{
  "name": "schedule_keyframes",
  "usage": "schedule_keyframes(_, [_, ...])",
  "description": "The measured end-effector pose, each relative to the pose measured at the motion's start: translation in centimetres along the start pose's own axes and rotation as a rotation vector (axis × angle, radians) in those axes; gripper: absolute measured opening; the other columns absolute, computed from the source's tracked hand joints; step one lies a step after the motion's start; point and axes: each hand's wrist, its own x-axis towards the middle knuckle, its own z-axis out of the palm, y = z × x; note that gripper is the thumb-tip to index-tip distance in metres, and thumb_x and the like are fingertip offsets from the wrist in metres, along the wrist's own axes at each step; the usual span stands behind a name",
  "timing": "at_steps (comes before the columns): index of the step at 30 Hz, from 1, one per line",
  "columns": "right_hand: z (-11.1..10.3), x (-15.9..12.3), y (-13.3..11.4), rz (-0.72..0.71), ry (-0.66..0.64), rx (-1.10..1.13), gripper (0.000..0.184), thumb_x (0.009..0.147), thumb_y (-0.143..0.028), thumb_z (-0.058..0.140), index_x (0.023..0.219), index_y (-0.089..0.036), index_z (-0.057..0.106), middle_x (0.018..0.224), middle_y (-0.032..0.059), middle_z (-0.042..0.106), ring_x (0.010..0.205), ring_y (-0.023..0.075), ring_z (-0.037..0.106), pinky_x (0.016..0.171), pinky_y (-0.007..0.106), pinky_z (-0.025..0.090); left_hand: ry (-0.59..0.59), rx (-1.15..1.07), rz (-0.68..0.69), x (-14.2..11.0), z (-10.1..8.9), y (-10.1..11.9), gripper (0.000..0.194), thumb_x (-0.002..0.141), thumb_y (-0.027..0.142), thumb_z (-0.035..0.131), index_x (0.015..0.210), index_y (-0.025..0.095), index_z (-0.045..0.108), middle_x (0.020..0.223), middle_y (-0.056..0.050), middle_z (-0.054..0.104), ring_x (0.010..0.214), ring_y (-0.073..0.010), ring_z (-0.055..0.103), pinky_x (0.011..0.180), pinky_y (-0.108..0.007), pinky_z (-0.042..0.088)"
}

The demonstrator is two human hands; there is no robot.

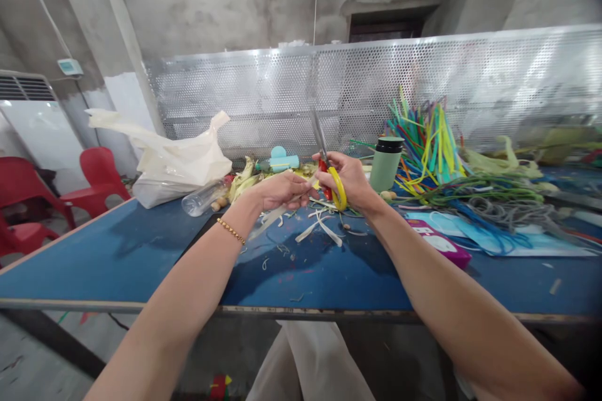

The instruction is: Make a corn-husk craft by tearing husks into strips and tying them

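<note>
My right hand (350, 176) is closed on a pair of scissors (337, 189) with yellow and red handles, their metal blades pointing up and away. Close beside it, my left hand (285, 191) pinches a pale, translucent strip (273, 218) that trails down toward the table. The strip's upper end comes near the scissor handles; whether it touches them I cannot tell. Beneath the hands, white strip offcuts (322, 231) and small scraps lie scattered on the blue tabletop (301, 275).
A white plastic bag (174, 165) and a clear bottle (204, 197) are on the left. To the right stand a green jar (386, 165) with a black lid, colourful strips (427, 144), green and grey cords (503, 213) and a magenta box (442, 244). A perforated metal panel (263, 87) lines the back.
</note>
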Motion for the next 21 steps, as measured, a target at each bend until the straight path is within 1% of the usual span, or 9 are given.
schedule_keyframes(5, [-1.6,0.8,0.5,0.076,0.192,0.042,0.051,0.063,-0.028,0.071,0.11,-0.011,0.063,0.064,-0.0026,0.057,0.043,0.0101,0.05,0.039,0.024,0.042,0.072,0.052,-0.045,-0.7,-1.1,0.3,0.017,0.087,0.021,0.062,0.079,0.007,0.07,0.052,-0.001,0.047,0.038,-0.0053,0.035,0.038,-0.02,0.021])
schedule_keyframes(8, [-2.3,1.4,1.8,0.122,0.204,0.011,0.054,0.061,-0.03,0.075,0.111,-0.011,0.063,0.062,-0.0037,0.056,0.044,0.0113,0.052,0.042,0.025,0.044,0.147,0.051,-0.063,-0.7,-1.9,0.2,0.017,0.084,0.014,0.064,0.069,0.009,0.066,0.049,0.002,0.038,0.037,-0.0036,0.029,0.037,-0.019,0.016])
schedule_keyframes(10, [-2.7,1.6,2.8,0.149,0.197,-0.098,0.054,0.063,-0.033,0.076,0.111,-0.012,0.065,0.061,-0.0026,0.057,0.047,0.0123,0.053,0.043,0.025,0.043,0.216,0.024,-0.064,-0.7,-2.5,0.3,0.016,0.082,0.011,0.064,0.066,0.011,0.063,0.048,0.004,0.033,0.035,-0.0024,0.024,0.037,-0.018,0.012])
schedule_keyframes(12, [-3.2,1.8,3.4,0.201,0.167,-0.247,0.052,0.066,-0.039,0.076,0.108,-0.011,0.068,0.061,0.0,0.06,0.049,0.0135,0.055,0.044,0.025,0.043,0.317,-0.025,-0.041,-0.6,-3.4,0.3,0.017,0.081,0.007,0.061,0.065,0.012,0.059,0.046,0.006,0.031,0.034,-0.0016,0.021,0.036,-0.016,0.011])
schedule_keyframes(14, [-3.7,1.7,3.4,0.272,0.065,-0.384,0.052,0.068,-0.044,0.076,0.106,-0.009,0.07,0.064,0.0032,0.063,0.051,0.0145,0.056,0.045,0.025,0.043,0.454,-0.102,0.004,-0.6,-4.5,0.2,0.018,0.079,0.004,0.056,0.063,0.014,0.054,0.044,0.008,0.029,0.033,-0.0016,0.02,0.036,-0.015,0.012])
schedule_keyframes(15, [-3.7,1.5,3.2,0.308,-0.021,-0.438,0.052,0.068,-0.045,0.076,0.106,-0.009,0.071,0.065,0.0046,0.065,0.052,0.0148,0.057,0.046,0.025,0.043,0.541,-0.155,0.019,-0.6,-5.1,0.2,0.018,0.079,0.005,0.054,0.064,0.014,0.053,0.042,0.008,0.028,0.032,-0.0022,0.019,0.035,-0.015,0.012])
schedule_keyframes(17, [-3.3,1.0,2.1,0.371,-0.229,-0.517,0.052,0.067,-0.045,0.076,0.107,-0.011,0.073,0.07,0.0064,0.069,0.055,0.0156,0.059,0.048,0.026,0.043,0.743,-0.264,0.077,-0.7,-6.4,0.1,0.017,0.079,0.006,0.051,0.065,0.015,0.05,0.041,0.009,0.029,0.031,-0.0026,0.018,0.034,-0.015,0.011])
schedule_keyframes(19, [-2.0,0.2,0.8,0.362,-0.499,-0.576,0.045,0.069,-0.044,0.075,0.103,-0.015,0.076,0.074,0.0068,0.071,0.058,0.0155,0.061,0.051,0.025,0.044,0.894,-0.351,0.144,-1.0,-7.3,0.2,0.016,0.08,0.008,0.049,0.066,0.016,0.048,0.041,0.009,0.029,0.03,-0.0032,0.019,0.033,-0.014,0.013])
schedule_keyframes(21, [-0.1,-0.9,-0.4,0.342,-0.753,-0.576,0.04,0.072,-0.046,0.07,0.101,-0.018,0.077,0.074,0.0053,0.072,0.056,0.0146,0.06,0.051,0.024,0.044,0.961,-0.407,0.181,-1.3,-7.7,0.4,0.015,0.081,0.011,0.05,0.067,0.017,0.047,0.041,0.009,0.03,0.03,-0.0035,0.021,0.033,-0.014,0.014])
